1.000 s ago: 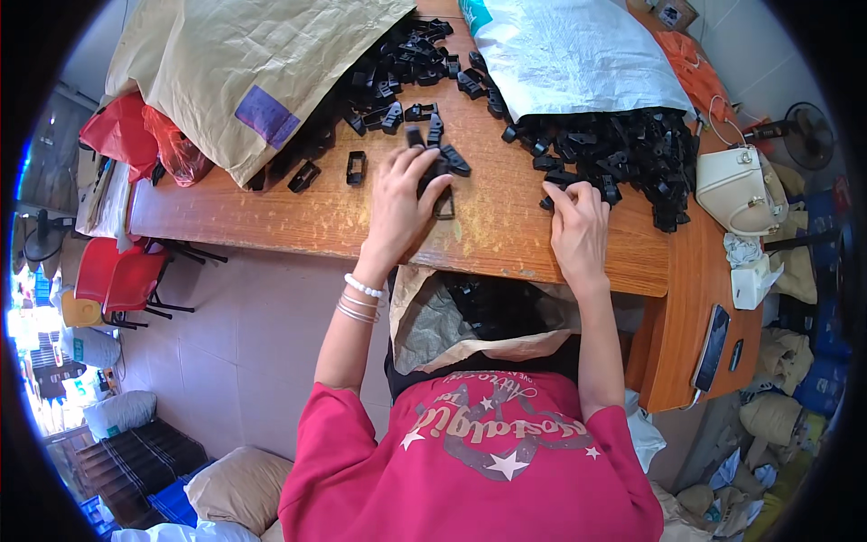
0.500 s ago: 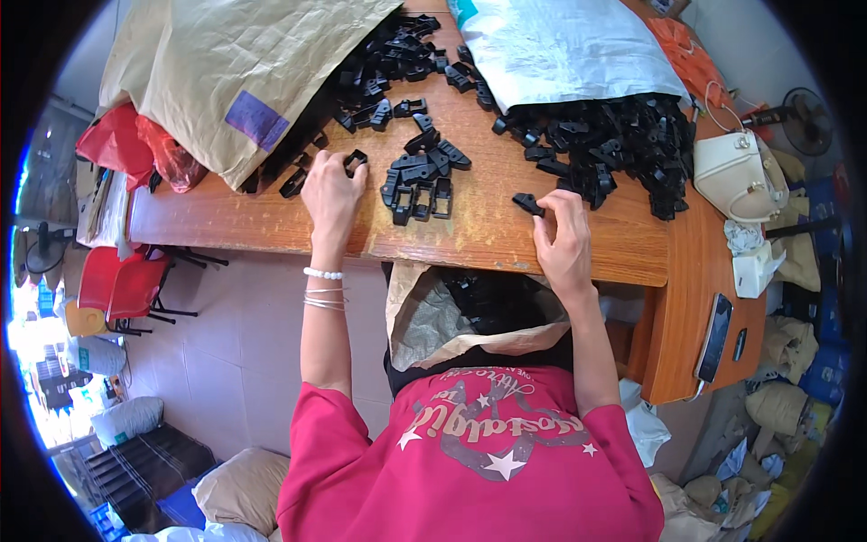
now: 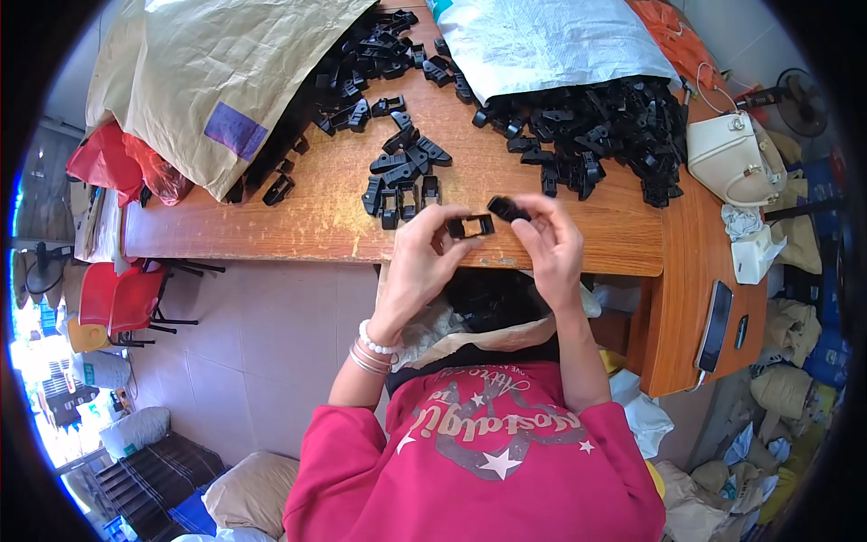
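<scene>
Between thumb and fingers, my left hand (image 3: 424, 251) holds a black plastic frame (image 3: 472, 226) with an open middle, above the table's front edge. Close to its right, my right hand (image 3: 553, 237) pinches a small solid black plastic part (image 3: 506, 209), slightly blurred. A narrow gap seems to separate the two pieces. Just beyond my left hand lies a small cluster of black parts (image 3: 405, 167), some of them fitted frames. A large heap of black wedge-like parts (image 3: 623, 135) spills from a white sack (image 3: 551, 45) at the far right.
A brown paper sack (image 3: 217, 81) lies at the far left, with more black parts (image 3: 361, 72) beside it. An open paper bag (image 3: 488, 341) of black pieces sits at my lap under the table edge (image 3: 271, 248). A handbag (image 3: 730, 158) and phone (image 3: 715, 325) rest at right.
My left hand has come right and nearer from the loose frames at left, carrying a black frame. My right hand has shifted slightly left with its part, so both pieces are now close together.
</scene>
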Available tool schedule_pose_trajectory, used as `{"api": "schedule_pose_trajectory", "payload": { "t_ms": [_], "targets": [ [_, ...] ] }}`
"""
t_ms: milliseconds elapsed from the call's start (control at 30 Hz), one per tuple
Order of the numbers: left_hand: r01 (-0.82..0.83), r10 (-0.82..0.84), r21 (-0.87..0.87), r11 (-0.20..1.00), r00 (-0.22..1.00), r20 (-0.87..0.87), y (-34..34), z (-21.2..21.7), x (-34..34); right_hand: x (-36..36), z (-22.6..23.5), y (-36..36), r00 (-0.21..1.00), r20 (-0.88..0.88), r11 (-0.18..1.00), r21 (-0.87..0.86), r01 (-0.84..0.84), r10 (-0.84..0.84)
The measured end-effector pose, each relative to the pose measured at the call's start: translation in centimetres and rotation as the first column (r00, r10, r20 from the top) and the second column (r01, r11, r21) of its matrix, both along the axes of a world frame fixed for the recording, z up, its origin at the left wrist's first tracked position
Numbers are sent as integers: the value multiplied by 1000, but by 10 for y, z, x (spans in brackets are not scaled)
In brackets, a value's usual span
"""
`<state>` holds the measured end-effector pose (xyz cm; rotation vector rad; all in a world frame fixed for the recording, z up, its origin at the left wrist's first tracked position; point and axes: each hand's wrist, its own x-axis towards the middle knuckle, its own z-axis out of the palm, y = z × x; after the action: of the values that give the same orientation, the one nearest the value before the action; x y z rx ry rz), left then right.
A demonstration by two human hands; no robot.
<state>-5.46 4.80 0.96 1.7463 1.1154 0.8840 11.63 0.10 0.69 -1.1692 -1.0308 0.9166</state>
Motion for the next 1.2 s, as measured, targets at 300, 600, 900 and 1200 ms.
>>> {"api": "schedule_pose_trajectory", "payload": {
  "t_ms": [300, 600, 900, 1200],
  "targets": [
    [160, -40, -420, 893, 959, 279, -9, 12, 3, -3, -17, -6, 975, 219, 984, 177, -18, -21],
    [187, -160, -105, 977, 962, 222, -18, 12, 8, -16, -17, -13, 991, -123, 999, 19, -43, 45],
    [-85, 297, 473, 877, 869, -395, 22, 1, 3, 28, -19, 2, 814, 560, 986, 139, 87, -151],
    [-86, 252, 465, 881, 917, -308, 33, -10, 18, 38, -35, 25, 324, 871, 902, 249, 354, -368]
  ]
}}
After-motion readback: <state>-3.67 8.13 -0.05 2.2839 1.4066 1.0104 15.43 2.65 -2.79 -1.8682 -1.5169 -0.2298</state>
